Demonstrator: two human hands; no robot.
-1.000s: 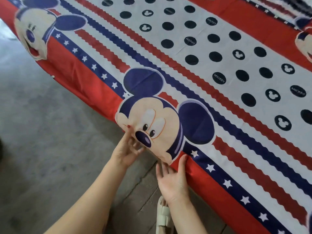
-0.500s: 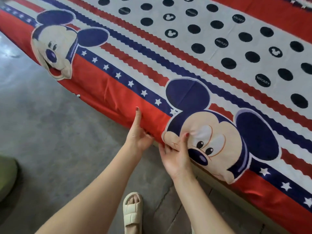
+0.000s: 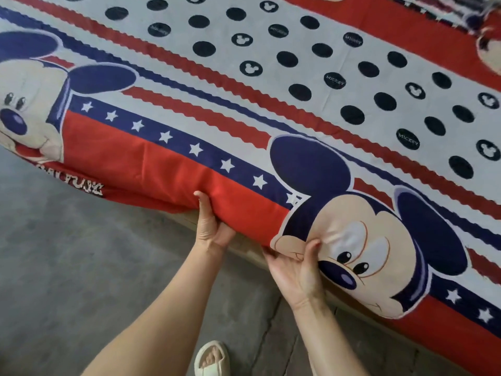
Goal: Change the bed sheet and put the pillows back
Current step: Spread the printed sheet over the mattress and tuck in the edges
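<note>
A cartoon-mouse bed sheet [image 3: 168, 161], red, blue and white with black dots, covers the bed and hangs over its near edge. My left hand [image 3: 211, 223] grips the red border at the edge, thumb lying up on the fabric and fingers hidden beneath. Just to its right, my right hand [image 3: 295, 270] holds the edge at a printed mouse face, with the thumb pinching the cloth from above and the fingers tucked under. No pillows are in view.
A tan strip of bed frame [image 3: 379, 312] shows below the sheet's edge. Grey concrete floor [image 3: 67, 267] fills the lower left. My foot in a cream sandal [image 3: 211, 359] stands close to the bed, between my arms.
Both hands have shifted left along the bed's edge. Their fingers, which lay against the sheet's side, now reach under the edge and grip it.
</note>
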